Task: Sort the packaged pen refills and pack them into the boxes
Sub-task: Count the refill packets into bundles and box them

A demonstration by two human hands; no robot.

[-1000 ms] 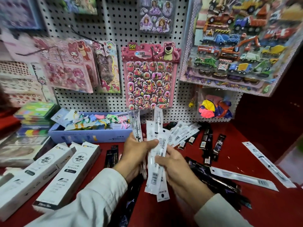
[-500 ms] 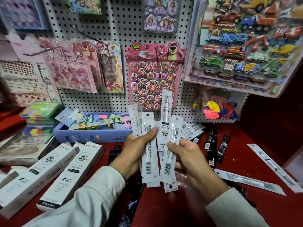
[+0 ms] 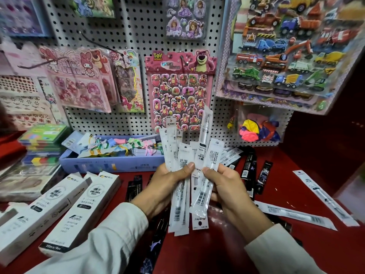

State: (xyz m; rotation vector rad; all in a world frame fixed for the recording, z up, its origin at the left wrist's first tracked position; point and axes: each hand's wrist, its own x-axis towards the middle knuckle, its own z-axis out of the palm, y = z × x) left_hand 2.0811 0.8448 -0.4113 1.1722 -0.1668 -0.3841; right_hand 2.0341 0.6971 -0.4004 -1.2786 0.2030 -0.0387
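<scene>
white packaged pen refills (image 3: 182,186) stood fanned upright above the middle of the red counter (image 3: 296,252), the left hand (image 3: 165,186) gripping most of the bundle with its thumb across the front while the right hand (image 3: 224,186) pinched one packet (image 3: 205,180) at the bundle's right side. two white boxes (image 3: 59,208) lay side by side near the counter's left edge, black refill packets (image 3: 249,169) were strewn toward the back by the pegboard (image 3: 138,26), and two more white refill packets (image 3: 292,215) lay flat near the right edge.
</scene>
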